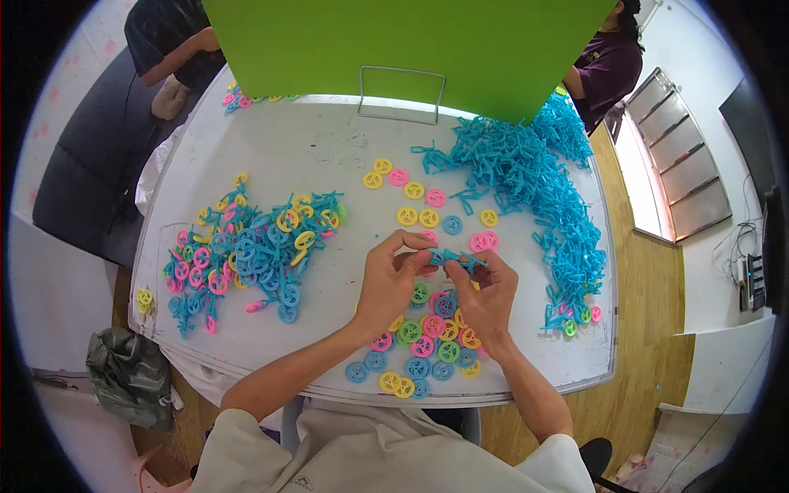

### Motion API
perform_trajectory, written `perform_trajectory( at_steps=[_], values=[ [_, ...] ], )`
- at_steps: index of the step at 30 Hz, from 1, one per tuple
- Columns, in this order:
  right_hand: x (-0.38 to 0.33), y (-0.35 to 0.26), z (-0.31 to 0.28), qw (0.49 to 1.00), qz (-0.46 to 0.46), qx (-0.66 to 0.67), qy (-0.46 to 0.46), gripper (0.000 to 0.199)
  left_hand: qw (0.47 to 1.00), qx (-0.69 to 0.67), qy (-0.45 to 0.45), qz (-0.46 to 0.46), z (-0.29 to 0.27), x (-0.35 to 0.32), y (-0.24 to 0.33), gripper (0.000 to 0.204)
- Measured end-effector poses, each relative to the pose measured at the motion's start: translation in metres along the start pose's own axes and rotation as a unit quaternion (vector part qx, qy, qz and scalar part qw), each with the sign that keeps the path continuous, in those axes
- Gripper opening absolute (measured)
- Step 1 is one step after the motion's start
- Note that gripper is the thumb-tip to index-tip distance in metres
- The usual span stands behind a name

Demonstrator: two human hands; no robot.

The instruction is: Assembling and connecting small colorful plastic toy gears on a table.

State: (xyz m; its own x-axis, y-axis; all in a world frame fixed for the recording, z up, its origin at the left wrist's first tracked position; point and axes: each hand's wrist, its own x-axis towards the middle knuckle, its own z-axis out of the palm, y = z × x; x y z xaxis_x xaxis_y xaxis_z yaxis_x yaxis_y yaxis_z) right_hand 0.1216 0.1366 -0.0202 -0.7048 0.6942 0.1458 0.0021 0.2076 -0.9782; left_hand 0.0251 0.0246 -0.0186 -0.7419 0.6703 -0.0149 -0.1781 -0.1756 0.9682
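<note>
Over the middle of the white table, my left hand point(388, 278) and my right hand point(486, 297) meet around a small blue plastic frame piece point(450, 258). Its right part is pinched by my right thumb and fingers, and my left fingertips close on its left end. A bit of pink shows by my left fingertips; I cannot tell whether it is held. Below my hands lie loose spoked toy wheels point(419, 346) in pink, yellow, green and blue. More loose wheels point(413, 191) are scattered beyond my fingers.
A large heap of blue frame pieces point(518, 164) runs down the table's right side. To the left lies a pile of blue pieces with coloured wheels point(255, 246). A green board point(403, 49) with a wire stand point(401, 95) rises at the back, with a person on either side.
</note>
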Motion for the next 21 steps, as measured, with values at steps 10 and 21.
perform_trajectory(
  at_steps=[10,21],
  values=[
    [0.004,-0.008,-0.008,0.999,0.009,0.010,-0.036,0.012,0.999,0.006,-0.028,0.040,0.001,-0.002,-0.003,0.010],
    [0.006,-0.011,-0.007,0.956,0.068,0.268,-0.098,0.059,0.889,0.320,0.029,0.325,0.017,-0.003,-0.005,0.022]
  ],
)
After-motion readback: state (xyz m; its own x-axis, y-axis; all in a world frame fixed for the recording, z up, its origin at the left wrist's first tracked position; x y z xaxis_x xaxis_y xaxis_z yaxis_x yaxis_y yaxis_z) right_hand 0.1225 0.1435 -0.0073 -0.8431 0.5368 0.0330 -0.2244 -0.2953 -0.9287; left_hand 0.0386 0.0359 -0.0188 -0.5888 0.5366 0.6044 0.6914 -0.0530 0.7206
